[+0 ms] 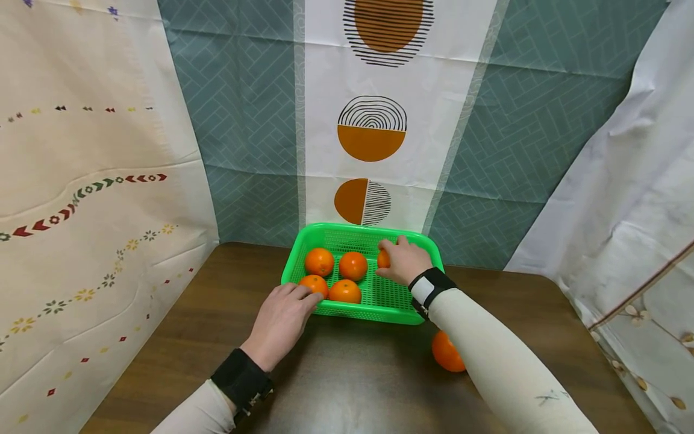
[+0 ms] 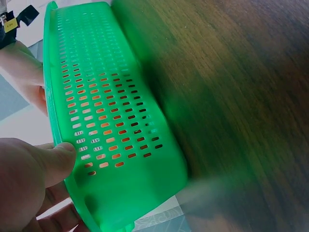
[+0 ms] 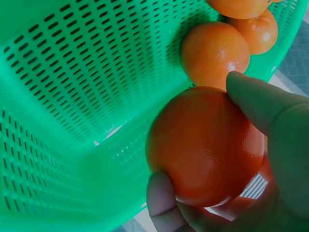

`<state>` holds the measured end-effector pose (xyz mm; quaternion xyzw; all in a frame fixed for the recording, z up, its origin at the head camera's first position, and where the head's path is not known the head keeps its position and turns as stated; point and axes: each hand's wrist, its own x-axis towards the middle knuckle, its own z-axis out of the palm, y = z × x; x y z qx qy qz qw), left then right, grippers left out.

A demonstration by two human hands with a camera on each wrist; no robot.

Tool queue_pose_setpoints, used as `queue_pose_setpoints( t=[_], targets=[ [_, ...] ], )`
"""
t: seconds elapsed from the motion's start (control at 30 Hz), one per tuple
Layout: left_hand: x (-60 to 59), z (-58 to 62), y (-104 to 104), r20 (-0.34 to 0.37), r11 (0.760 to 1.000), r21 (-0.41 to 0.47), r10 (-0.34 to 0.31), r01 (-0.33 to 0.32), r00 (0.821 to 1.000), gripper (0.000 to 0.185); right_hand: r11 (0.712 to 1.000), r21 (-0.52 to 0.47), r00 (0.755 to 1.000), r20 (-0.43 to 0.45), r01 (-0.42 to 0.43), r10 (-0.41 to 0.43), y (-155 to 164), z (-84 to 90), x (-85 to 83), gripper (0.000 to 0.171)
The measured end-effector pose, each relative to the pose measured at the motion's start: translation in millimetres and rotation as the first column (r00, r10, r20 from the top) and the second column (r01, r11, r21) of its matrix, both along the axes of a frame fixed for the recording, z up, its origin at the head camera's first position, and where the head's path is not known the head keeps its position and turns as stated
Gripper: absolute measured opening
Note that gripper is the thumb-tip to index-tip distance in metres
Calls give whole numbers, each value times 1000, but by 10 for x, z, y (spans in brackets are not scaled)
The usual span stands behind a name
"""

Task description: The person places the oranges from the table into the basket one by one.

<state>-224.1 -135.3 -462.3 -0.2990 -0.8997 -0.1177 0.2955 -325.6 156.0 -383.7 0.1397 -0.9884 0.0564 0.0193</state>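
Observation:
A green plastic basket (image 1: 374, 314) with slotted walls stands on the table. Inside its left half lie several oranges (image 1: 353, 266). My right hand (image 1: 405, 261) reaches over the basket's right side and grips another orange (image 3: 205, 145) between thumb and fingers. At the near left corner, my left hand (image 1: 284, 316) pinches the basket's rim, its thumb (image 2: 60, 162) on the outer wall and the other fingers over the inner side. From above, the left fingers partly cover the nearest orange (image 1: 314, 286).
One loose orange (image 1: 447, 352) sits on the brown wooden table (image 1: 347, 380), partly hidden under my right forearm. Patterned cloth (image 1: 244, 120) hangs right behind the basket, and light cloths (image 1: 97, 199) border the table's left and right sides.

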Motion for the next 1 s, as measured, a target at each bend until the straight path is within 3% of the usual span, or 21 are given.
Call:
queue_pose_setpoints(
  t=[0.33, 1.0],
  targets=[
    [0, 10, 1, 5, 1000, -3, 3, -3, 1000, 20, 998, 61, 1000, 21, 14, -15, 18, -42, -129, 79],
    [-4, 31, -2, -4, 1000, -26, 4, -4, 1000, 25, 1000, 15, 997, 81, -17, 16, -50, -179, -270, 70]
  ],
)
